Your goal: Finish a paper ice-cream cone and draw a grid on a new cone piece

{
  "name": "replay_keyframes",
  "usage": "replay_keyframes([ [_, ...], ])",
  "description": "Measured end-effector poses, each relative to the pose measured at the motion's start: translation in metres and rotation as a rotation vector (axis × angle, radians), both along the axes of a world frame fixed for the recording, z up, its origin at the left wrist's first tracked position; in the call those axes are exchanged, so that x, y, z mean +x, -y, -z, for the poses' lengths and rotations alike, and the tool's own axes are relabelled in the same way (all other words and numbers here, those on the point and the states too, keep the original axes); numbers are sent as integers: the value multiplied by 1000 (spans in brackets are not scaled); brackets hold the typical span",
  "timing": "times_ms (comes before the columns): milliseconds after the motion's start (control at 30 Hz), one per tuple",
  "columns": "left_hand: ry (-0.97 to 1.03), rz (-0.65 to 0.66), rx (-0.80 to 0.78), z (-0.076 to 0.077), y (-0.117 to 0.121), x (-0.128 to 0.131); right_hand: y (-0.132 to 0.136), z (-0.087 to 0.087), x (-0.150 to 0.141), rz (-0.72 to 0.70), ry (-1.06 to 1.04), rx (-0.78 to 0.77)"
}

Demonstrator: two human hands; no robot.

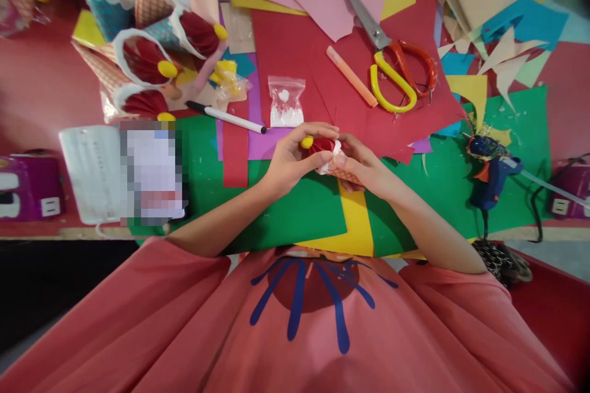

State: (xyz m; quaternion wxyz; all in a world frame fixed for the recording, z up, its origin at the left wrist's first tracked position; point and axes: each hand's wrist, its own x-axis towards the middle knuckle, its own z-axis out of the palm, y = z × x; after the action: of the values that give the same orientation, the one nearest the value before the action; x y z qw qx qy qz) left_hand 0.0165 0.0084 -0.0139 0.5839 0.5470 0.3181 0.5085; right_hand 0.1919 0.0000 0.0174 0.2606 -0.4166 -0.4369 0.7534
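Cone (343,175) was found between the hands, above the green sheet (276,215), its long axis slanting from the yellow ball (306,142) at far left to the checked body at near right. Left hand (288,163) closed narrowly about the red top; right hand (369,166) gripped the checked body, nearer the tip. Bag (286,112) lay just beyond the left hand, scissors (378,37) farther off, glue gun (491,181) well right.

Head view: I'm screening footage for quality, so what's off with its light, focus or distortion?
In the head view, coarse pixel blocks mask a phone-like object; the pink shirt stretches toward the bottom corners; the lower left is nearly black; soft shadows fall on the green sheet.
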Motion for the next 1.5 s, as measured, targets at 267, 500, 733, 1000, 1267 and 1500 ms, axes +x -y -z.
replay_keyframes([
  [267, 24, 17, -21, 1, 0, 0, 2, 2, 1, 2, -15, 4],
  [500, 48, 27, -30, 1, 0, -1, 1, 2, 1, 4, -22, 18],
  [733, 30, 27, -32, -1, 1, -1, 1, 2, 2, 13, -50, 7],
  [1000, 24, 7, -52, -1, 1, 0, 2, 0, 2, 1, -25, 24],
  [1267, -57, -40, -30, -4, 0, 0, 1, -8, 1, -14, 20, 18],
  [1500, -56, -42, -53, -4, -1, -1, 1, 0, 3, -30, -40, -9],
])
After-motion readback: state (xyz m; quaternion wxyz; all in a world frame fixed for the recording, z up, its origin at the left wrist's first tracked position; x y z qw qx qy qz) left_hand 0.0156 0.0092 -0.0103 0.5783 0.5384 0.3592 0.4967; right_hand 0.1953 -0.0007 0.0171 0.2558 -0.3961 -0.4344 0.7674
